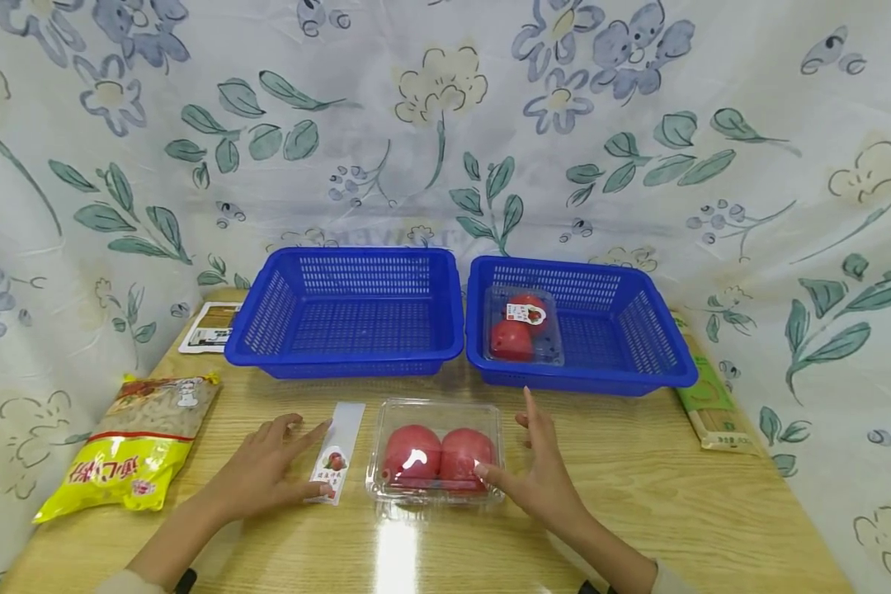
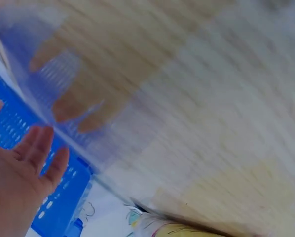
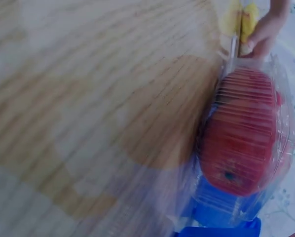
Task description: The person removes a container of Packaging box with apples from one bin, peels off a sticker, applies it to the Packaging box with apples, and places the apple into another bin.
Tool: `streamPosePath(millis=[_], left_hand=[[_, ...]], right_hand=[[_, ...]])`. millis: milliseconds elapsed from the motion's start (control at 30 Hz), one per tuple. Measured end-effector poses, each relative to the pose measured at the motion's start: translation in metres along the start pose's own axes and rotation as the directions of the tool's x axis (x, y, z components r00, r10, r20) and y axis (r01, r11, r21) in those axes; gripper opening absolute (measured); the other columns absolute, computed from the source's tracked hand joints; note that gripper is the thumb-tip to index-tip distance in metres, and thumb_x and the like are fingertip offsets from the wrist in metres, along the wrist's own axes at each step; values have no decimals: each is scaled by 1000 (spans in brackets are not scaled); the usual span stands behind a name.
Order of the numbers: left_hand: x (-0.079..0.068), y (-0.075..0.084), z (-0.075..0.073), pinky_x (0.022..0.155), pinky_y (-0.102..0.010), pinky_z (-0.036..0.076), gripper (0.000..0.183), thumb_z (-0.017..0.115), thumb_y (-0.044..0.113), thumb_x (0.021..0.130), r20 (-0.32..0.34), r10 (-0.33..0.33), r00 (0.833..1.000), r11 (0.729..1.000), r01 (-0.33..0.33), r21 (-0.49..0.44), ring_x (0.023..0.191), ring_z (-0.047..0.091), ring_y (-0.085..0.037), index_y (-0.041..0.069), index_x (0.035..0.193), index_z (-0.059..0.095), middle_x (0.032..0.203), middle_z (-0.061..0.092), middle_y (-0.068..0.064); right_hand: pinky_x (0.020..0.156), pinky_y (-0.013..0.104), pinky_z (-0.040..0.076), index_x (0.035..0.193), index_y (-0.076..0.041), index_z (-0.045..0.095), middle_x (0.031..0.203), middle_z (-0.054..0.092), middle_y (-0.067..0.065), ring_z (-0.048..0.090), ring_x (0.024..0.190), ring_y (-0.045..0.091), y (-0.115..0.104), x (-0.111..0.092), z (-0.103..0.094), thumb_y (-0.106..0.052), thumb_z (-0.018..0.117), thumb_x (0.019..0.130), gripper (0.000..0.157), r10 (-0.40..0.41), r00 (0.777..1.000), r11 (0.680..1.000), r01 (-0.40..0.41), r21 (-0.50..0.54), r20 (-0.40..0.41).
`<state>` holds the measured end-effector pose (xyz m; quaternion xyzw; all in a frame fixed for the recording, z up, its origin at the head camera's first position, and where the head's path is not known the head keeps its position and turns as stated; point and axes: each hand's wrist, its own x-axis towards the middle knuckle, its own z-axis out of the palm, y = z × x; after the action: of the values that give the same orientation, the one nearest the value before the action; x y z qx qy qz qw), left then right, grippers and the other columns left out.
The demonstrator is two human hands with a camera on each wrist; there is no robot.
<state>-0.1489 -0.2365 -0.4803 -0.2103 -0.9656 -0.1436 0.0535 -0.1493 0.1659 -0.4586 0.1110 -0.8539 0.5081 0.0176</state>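
Observation:
A clear plastic clamshell box (image 1: 436, 417) with round red fruits (image 1: 412, 454) inside lies in the middle of the table. In the right wrist view its ribbed side shows over the red fruit (image 3: 236, 133). To the left of the box is a white label strip (image 1: 347, 429) with a fruit picture and print. My left hand (image 1: 256, 474) is spread at the strip, thumb tip at its lower end and index finger at its left edge. Beside the box's right side is my right hand (image 1: 545, 474), fingers extended, thumb tip at the box's edge.
Two blue baskets stand behind: the left basket (image 1: 341, 359) and the right basket (image 1: 601, 379), which holds a labelled clear box (image 1: 549, 351) of red fruits. At left are a yellow food bag (image 1: 137, 445) and a flat packet (image 1: 204, 334); at right, a green packet (image 1: 713, 404).

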Motion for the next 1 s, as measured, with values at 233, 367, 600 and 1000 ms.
streamPosePath(millis=[233,367,600,1000], left_hand=[[-4,-5,10,106,-65,26,93,67,74,76,60,-19,998,998,16,53,136,35,-49,29,152,41,153,31,-28],[-5,-8,13,107,-66,25,89,65,73,78,76,-18,997,998,14,59,139,32,-48,30,151,43,154,30,-28],[-5,-3,14,103,-66,30,74,69,65,81,43,7,999,1000,-6,-21,135,37,-47,32,145,52,150,38,-26],[1,13,16,95,-64,37,74,73,58,81,-8,-16,1000,997,15,-81,125,43,-40,18,142,57,141,47,-23]], right_hand=[[97,58,43,161,-29,8,155,29,15,43,131,34,-1,1,0,-32,86,76,115,-41,999,999,41,0,-7],[96,57,43,160,-30,9,155,29,14,43,132,34,0,0,1,-32,85,77,112,-42,999,999,42,12,9],[97,49,46,161,-27,11,154,31,16,47,131,32,3,-2,5,-28,85,78,111,-77,997,997,77,-5,9],[92,49,44,160,-27,14,152,34,18,50,126,32,2,-6,7,-28,85,77,109,-76,997,997,76,18,-7]])
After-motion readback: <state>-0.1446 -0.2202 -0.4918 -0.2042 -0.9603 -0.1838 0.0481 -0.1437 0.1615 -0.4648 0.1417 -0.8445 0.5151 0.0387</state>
